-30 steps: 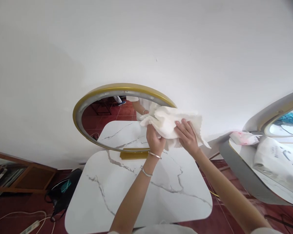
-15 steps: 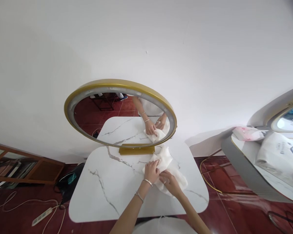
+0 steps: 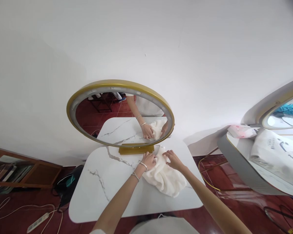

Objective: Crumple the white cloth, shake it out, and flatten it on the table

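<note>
Light was pretty soft and even, the wall (image 3: 141,39) had faint shadows, red floor (image 3: 246,204) looked shiny, edges kinda warped.

There are two mirrors (image 3: 120,113) (image 3: 286,113), two tables (image 3: 88,195) (image 3: 241,143) and one crumpled cloth (image 3: 163,180).

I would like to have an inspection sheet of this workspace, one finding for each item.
Surface: white tabletop, grey veins, rounded corners.
Job's things: white cloth lies rumpled on the tabletop; mirror stands on its gold base behind.
Clutter: pink-and-white packet and printed white bundle on the side table, at right.
Grip: left hand and right hand at the cloth's far end; firmness of hold cannot be told.
Cables: pale cord and power strip on the red floor, left.
Surroundings: white wall; wooden cabinet and dark bag-like item at left.
</note>
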Action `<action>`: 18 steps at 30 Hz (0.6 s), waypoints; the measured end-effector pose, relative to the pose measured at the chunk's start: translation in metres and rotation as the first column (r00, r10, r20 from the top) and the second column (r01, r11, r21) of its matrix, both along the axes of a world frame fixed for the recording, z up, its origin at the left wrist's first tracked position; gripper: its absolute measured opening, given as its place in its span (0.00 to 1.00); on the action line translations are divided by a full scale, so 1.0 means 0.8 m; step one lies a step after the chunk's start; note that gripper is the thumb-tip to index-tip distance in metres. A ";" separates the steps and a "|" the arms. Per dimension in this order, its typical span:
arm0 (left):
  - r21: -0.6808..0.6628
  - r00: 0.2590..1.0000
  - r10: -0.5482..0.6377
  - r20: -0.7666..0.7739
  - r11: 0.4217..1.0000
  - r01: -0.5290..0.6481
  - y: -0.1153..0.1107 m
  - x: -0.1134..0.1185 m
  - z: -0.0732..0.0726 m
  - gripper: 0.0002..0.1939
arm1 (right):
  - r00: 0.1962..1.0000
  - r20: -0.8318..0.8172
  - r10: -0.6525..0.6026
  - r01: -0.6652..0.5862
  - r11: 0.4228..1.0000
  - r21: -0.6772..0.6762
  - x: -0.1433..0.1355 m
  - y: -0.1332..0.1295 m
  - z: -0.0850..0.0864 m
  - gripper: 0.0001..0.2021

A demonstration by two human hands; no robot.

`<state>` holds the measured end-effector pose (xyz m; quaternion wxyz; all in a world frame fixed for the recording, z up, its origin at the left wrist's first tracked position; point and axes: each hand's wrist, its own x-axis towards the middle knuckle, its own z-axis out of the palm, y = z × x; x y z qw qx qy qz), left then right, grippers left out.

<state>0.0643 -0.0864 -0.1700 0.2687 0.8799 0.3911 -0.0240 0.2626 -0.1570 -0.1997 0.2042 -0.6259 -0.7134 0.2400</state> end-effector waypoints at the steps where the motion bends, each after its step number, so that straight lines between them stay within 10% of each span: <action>1: 0.005 1.000 -0.010 -0.003 1.000 0.010 -0.001 -0.004 0.001 0.13 | 1.000 0.013 0.024 -0.024 1.000 -0.002 -0.003 0.002 0.003 0.20; 14: -0.185 0.980 0.154 0.123 0.974 -0.129 -0.048 -0.104 -0.006 0.05 | 0.969 0.034 0.244 -0.239 0.965 -0.110 -0.041 -0.029 0.064 0.16; 18: -0.169 0.924 0.291 0.249 0.952 -0.254 -0.046 -0.133 0.033 0.08 | 0.988 0.007 0.156 -0.154 0.978 -0.139 -0.029 -0.043 0.102 0.21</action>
